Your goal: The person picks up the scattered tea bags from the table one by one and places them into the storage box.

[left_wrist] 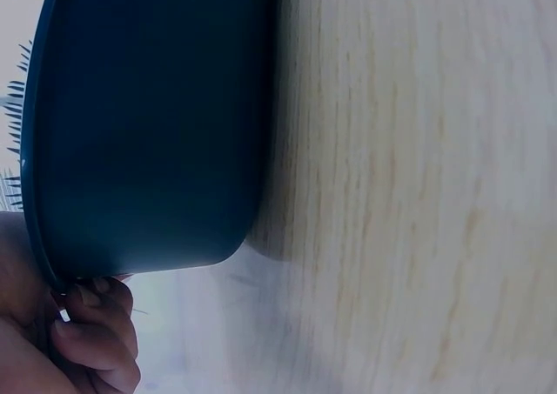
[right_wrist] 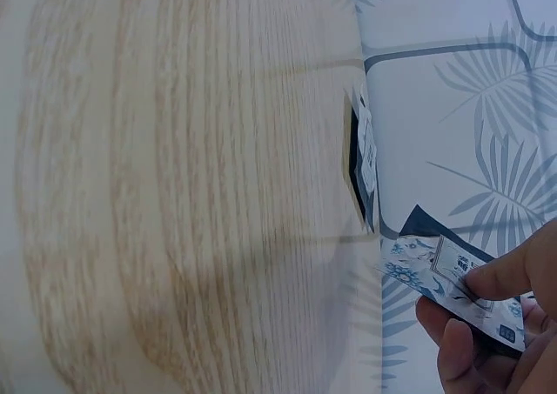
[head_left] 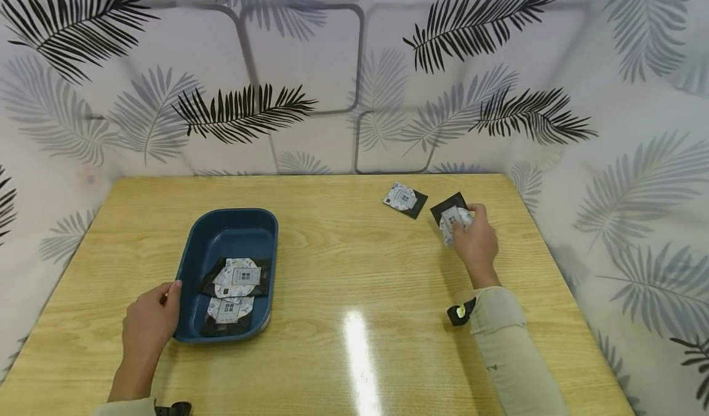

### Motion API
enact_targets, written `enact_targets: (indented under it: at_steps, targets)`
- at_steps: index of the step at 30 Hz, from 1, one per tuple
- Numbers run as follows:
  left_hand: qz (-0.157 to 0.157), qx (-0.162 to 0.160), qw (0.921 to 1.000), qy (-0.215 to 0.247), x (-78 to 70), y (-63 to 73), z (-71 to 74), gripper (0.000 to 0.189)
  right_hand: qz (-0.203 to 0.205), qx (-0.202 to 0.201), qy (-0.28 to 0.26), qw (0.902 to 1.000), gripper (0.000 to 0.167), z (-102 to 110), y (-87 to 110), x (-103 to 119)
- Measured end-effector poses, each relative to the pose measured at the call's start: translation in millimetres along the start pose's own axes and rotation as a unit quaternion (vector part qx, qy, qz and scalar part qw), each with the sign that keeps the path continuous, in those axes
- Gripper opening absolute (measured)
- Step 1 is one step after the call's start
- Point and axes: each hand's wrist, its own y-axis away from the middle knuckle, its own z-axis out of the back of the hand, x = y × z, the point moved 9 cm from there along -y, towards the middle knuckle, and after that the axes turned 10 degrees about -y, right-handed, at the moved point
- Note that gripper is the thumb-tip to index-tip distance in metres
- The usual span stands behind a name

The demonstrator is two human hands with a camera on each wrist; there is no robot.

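Note:
My left hand (head_left: 151, 317) grips the near left rim of a dark blue plastic bin (head_left: 188, 244), thumb on top and fingers curled under the rim in the left wrist view. Two black-and-white printed sachets (head_left: 238, 279) lie inside the bin, one overlapping the other. Over the table's far right, my right hand (head_left: 477, 240) pinches another such sachet (right_wrist: 452, 277) between thumb and fingers; its blue floral print and label show in the right wrist view. Left of that hand, one more sachet (head_left: 405, 199) lies flat near the table's back edge.
The light wood table (head_left: 332, 250) ends at a wall (head_left: 310, 145) with leaf-patterned covering at the back and right. A strip of glare (head_left: 360, 360) crosses its near middle. A black strap with a small device (head_left: 461, 312) sits at my right cuff.

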Motion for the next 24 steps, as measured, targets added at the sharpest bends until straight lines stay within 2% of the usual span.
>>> enact_targets:
  at_steps: [5,13,24]
  targets:
    - [-0.002,0.000,1.0000,0.001,-1.0,-0.3,0.5,0.046,0.014,-0.004,-0.002,0.9999,0.044,-2.1,2.2,5.2]
    - [0.004,-0.006,1.0000,-0.002,-0.1,-4.2,0.7,0.047,0.055,-0.045,-0.023,0.9972,0.037,2.1,6.7,14.8]
    - [0.004,0.004,1.0000,-0.004,-2.2,-2.9,2.0,0.048,0.066,-0.045,-0.023,0.9965,0.035,0.2,9.0,19.9]
